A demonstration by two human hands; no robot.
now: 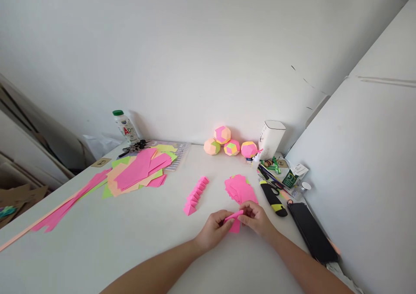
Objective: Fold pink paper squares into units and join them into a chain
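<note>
Between my two hands is a small piece of folded pink paper [234, 216], pinched from both sides just above the table. My left hand [212, 229] grips its left end, and my right hand [256, 218] has its right end between thumb and fingers. Another flat pink piece [234, 227] shows underneath. Just beyond my right hand lies a loose pile of pink paper pieces [240, 188] with a bit of green at its edge. To the left of that, several folded pink paper units [196, 194] stand nested in a slanting row.
Coloured paper sheets [139, 170] and long strips [74, 198] cover the left side. Several paper balls [222, 135] sit by the wall near a white container [272, 139]. A black-and-yellow cutter [273, 198] and a phone [312, 233] lie right. A bottle [126, 127] stands back left.
</note>
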